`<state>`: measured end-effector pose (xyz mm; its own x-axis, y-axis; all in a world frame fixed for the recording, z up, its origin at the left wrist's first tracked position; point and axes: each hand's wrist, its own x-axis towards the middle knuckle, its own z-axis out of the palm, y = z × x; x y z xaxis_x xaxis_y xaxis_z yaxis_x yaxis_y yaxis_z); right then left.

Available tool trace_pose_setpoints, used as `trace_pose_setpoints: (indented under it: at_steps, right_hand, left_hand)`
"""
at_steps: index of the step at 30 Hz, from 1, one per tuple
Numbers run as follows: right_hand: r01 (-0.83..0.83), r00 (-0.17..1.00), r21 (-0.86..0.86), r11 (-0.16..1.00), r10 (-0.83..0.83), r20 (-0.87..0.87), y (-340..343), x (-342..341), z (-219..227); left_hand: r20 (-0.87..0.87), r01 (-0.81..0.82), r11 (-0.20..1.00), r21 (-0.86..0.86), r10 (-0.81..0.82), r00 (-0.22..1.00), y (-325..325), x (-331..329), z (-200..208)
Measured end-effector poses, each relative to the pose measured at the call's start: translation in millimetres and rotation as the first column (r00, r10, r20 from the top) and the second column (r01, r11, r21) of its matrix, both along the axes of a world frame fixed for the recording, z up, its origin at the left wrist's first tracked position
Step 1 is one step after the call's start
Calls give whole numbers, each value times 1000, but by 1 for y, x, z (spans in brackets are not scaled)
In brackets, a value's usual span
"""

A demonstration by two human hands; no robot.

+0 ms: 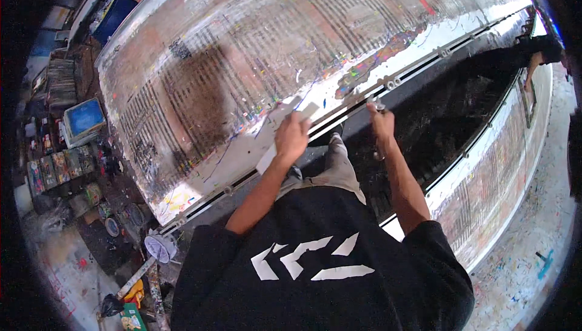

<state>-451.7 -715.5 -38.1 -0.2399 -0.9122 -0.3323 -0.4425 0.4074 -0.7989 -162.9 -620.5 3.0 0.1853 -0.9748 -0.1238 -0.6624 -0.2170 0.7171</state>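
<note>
Left hand (pixel 292 137) grips a pale strip (pixel 310 110), right hand (pixel 382 126) a metal piece (pixel 378 105); a loose hold could drop either.

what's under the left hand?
Pale flat material sticks out on either side of the left hand, over the edge of the paint-spotted table. The stretch beneath the hand is covered; can't tell if it's one piece.

Pale flat piece (pixel 310 110), partly covered by the left hand (pixel 292 136); small item (pixel 379 106) at the right hand (pixel 382 126), kind indistinct; co-worker (pixel 541 49), cut off at right rim; left-side containers (pixel 62 166), contents unclear
</note>
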Motion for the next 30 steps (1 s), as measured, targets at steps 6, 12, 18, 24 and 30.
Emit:
trace_pose_setpoints:
  at_steps: [6, 12, 18, 24, 30]
  right_hand:
    - [-239, 867, -92, 967, 170, -469, -84, -42, 34]
    - [-582, 568, 192, 790, 564, -599, -112, -53, 24]
    - [-677, 414, 315, 666, 698, -584, -135, -62, 17]
    - [-653, 402, 303, 695, 656, -639, -136, -53, -5]
    - [-660, 418, 265, 703, 637, -647, -134, -51, 5]
  left_hand:
    - [172, 108, 957, -269, -63, 983, -68, -115, -37]
    - [210, 47, 981, -187, -7, 978, -79, -148, -56]
    - [400, -11, 984, -176, 82, 913, -66, -150, -64]
    - [404, 14, 982, -188, 65, 912, -63, -152, -57]
    - [347, -11, 979, -201, 82, 934, -55, -146, -58]
